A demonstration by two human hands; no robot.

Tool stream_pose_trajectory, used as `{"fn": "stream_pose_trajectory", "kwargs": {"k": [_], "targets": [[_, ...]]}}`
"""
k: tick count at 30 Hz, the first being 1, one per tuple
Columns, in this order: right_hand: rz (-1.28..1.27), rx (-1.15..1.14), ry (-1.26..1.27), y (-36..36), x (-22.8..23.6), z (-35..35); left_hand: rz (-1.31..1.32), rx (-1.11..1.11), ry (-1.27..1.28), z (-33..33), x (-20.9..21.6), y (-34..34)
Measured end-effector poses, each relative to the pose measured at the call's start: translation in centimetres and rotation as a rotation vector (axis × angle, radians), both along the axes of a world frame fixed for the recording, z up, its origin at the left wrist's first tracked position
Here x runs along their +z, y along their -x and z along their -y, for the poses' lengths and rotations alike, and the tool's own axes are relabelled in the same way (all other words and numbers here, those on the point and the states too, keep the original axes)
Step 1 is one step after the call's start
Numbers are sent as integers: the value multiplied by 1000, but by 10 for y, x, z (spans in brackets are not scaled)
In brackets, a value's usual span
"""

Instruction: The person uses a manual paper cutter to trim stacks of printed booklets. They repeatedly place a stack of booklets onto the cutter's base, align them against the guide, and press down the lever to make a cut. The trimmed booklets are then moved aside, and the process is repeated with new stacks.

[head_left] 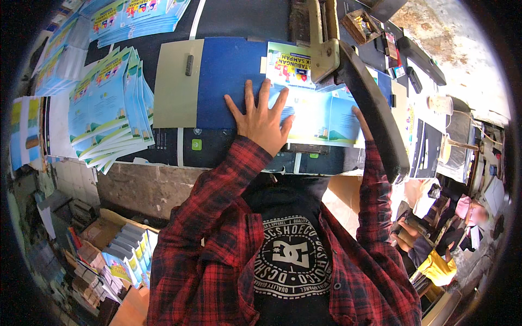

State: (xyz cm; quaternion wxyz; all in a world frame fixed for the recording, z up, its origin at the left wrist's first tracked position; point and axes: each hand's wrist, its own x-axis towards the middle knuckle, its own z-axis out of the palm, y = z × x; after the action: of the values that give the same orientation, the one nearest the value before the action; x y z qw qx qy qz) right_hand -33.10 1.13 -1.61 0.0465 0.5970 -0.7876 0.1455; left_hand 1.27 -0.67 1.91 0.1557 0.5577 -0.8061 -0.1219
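Note:
My left hand (263, 124) lies palm down with its fingers spread, over the blue board (220, 70) and the left edge of a printed light-blue cover sheet (312, 120). The sheet lies open under a metal head with a long black lever arm (375, 103), like a large stapler. At the sheet's right edge is my right hand (363, 124), a finger stretched along it; the lever hides part of this hand. The upper part of the sheet shows a colourful cartoon print, partly covered by the metal head (324, 54).
Fanned printed covers (109, 103) lie at the table's left, with another stack (138, 19) behind them. A small wooden box (361, 26) stands at the back right. Below left, a carton (122, 252) holds more booklets. Another person in yellow (437, 267) is at the lower right.

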Motion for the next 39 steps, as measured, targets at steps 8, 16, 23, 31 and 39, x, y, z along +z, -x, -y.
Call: {"fn": "stream_pose_trajectory", "kwargs": {"k": [8,16,23,31,39], "targets": [[-27,79,-19,-16,19,-2,-56,-159,34,-6,-3,24],[380,234,176,-94,189,22,-48,-166,59,-3,-10,29],[389,473,-241,-195,256,19,-85,-142,74,-4,-17,26],[230,412,155,-200,99,-25,-76,-149,51,-7,-15,27],[495,444,-101,-193,168,-24,-52,-149,74,-4,-16,25]]}}
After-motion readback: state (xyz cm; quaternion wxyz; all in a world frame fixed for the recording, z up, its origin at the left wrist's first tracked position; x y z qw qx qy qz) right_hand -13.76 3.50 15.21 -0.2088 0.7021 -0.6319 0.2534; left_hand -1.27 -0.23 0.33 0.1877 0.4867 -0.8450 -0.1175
